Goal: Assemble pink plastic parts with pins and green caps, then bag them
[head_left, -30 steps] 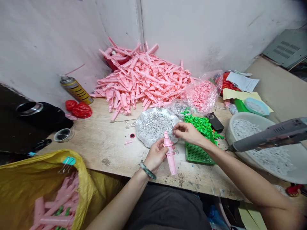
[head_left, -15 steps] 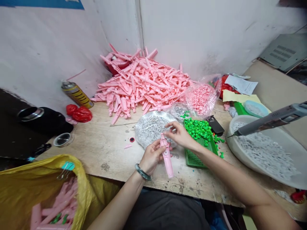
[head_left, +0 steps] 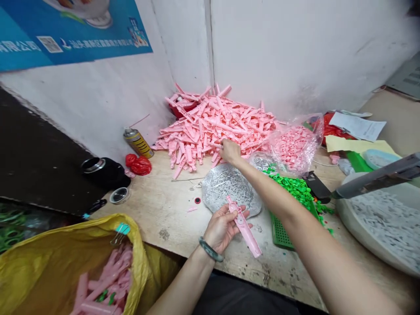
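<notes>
My left hand is closed around a long pink plastic half-shell, held tilted with its open inner side up and its narrow end pointing away. A small round part sits in the middle of the shell. Farther out, my right hand is at the front of a big heap of pink plastic parts, its fingers curled at one pink piece; the fingertips are partly hidden. Beneath the right forearm lies a clear bag of grey small parts and metal rods. Green small parts fill a green basket.
At right, a grey electric screwdriver hangs over a white basin of grey parts. A yellow sack with pink parts stands at lower left. A spray can and a red bag stand near the wall.
My right hand has left the pink half-shell and reached forward to the pink heap. My left hand still holds the half-shell, now tilted more. The camera view has turned left.
</notes>
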### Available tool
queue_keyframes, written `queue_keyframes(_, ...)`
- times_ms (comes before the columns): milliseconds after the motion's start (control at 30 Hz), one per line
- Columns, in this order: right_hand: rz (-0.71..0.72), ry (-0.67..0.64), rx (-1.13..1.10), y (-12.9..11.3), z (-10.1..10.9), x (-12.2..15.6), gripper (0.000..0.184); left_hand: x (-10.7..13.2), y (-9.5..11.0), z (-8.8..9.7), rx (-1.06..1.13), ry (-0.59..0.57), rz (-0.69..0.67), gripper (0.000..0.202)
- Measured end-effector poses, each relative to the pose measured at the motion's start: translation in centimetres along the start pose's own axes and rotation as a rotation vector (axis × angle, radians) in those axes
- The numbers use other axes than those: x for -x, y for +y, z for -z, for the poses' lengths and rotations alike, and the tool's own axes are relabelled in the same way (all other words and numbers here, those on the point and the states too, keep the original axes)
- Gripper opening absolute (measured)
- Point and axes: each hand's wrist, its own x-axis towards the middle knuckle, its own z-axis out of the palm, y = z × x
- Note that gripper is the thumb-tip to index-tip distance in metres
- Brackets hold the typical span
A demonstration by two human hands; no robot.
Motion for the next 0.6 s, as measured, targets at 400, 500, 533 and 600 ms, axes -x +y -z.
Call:
queue_keyframes(400, 0.08, -0.923, -0.804, 7.0, 10.4, 17.1, 0.032, -1.2, -0.9, -1.3, -0.223, -0.209, 0.02, 0.034)
queue_keyframes(500, 0.002, -0.536, -0.695, 5.7, 8.4, 19.4, 0.048, -1.1, -1.6, -1.4, -0.307, -0.12, -0.051, 0.041)
queue_keyframes(533, -0.018, -0.375, -0.651, 5.2, 7.7, 20.1, 0.043, -1.0, -1.7, -1.4, -0.313, -0.095, -0.067, 0.041)
queue_keyframes(600, -0.018, -0.102, -0.542, 4.2, 6.7, 21.7, 0.022, -0.9, -1.9, -1.3, -0.277, -0.072, -0.095, 0.039)
